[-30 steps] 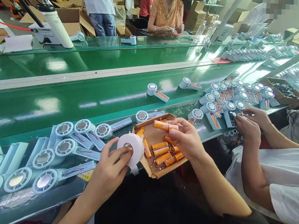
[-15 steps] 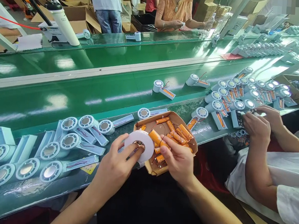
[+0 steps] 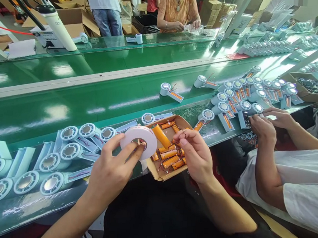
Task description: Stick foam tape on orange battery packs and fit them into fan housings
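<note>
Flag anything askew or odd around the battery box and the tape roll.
The cardboard box of orange batteries overhangs the bench edge toward the person. One battery leans against the white tape roll in the left hand. Nothing looks spilled or damaged.

I see the tape roll (image 3: 139, 141) in my left hand (image 3: 109, 173), just left of the cardboard tray (image 3: 159, 174) at the tabletop (image 3: 35, 208) edge, with batteries (image 3: 169, 162) inside it. My right hand (image 3: 197, 157) sits over the tray's right side. Fan units (image 3: 51, 162) lie to the left, more (image 3: 241, 99) far right before a co-worker's hands (image 3: 266, 125).
</note>
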### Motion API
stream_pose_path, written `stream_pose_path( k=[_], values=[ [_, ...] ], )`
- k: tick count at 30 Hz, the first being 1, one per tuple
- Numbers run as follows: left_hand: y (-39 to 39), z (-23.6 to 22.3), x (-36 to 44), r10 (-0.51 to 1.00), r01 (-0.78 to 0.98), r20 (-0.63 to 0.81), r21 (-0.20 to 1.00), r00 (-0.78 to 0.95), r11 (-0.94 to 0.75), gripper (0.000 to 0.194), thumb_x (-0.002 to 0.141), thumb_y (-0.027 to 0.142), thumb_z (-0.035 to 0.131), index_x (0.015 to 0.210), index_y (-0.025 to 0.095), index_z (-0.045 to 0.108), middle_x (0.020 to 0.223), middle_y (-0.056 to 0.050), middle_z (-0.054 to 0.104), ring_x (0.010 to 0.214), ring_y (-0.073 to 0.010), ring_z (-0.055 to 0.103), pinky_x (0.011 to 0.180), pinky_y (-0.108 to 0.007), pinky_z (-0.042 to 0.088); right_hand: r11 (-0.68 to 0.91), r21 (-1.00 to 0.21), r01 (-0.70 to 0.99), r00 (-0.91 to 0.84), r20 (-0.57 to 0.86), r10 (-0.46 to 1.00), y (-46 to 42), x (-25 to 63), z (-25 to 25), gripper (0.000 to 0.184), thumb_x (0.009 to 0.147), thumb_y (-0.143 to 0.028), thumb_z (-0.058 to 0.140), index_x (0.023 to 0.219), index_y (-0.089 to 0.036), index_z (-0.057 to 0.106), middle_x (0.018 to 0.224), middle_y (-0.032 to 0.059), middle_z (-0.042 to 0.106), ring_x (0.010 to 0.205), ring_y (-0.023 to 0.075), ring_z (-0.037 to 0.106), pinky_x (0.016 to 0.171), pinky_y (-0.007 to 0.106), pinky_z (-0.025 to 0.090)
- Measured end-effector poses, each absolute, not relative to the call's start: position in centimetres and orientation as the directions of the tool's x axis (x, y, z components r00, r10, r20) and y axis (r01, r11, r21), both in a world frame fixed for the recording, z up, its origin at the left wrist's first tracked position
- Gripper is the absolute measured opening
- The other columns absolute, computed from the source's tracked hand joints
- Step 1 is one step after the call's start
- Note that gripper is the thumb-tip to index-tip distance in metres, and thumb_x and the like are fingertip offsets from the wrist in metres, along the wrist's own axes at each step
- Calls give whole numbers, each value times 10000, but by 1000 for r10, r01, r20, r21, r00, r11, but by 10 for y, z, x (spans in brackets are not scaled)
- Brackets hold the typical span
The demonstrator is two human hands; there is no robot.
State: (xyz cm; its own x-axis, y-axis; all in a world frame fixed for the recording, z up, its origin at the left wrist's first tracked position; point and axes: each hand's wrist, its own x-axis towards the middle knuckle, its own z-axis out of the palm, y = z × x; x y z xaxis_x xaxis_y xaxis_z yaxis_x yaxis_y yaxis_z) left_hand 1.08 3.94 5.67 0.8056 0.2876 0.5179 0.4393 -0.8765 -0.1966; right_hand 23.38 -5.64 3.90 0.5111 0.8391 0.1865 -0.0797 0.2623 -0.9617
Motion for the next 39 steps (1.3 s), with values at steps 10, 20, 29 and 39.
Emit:
stream_pose_path(
  k=[10,20,29,39],
  values=[
    [34,55,15,345,499,549,-156,761,-852,364,909,1,679,1229,157,755,1123,-65,783,1303,-367,518,949,-436,596,245,-966,-79,343,204,917,-52,235,44,319,867,-497,864,855,-229,690,839,25,690,777,177,660,704,307,578],
    [25,55,22,430,500,590,52,683,-864,360,899,-12,665,1201,168,742,1088,-73,777,1243,-350,532,915,-449,624,305,-793,-528,421,67,904,-54,213,26,237,925,-443,823,934,-253,683,692,-39,574,585,115,546,566,243,523],
    [22,47,18,391,483,675,58,626,-874,352,897,-1,706,1202,176,718,1028,-65,752,1295,-325,543,968,-447,620,318,-910,-266,451,174,875,-54,221,28,463,778,-525,930,1125,-270,761,943,25,700,777,163,640,669,288,586],
    [33,64,16,307,516,598,-213,741,-830,472,960,61,674,1394,245,655,1139,33,786,1130,-265,567,887,-392,554,-40,-972,-230,-8,-39,999,-19,255,63,385,704,-410,977,1003,-218,831,963,34,823,942,278,796,1012,491,644]
  ],
)
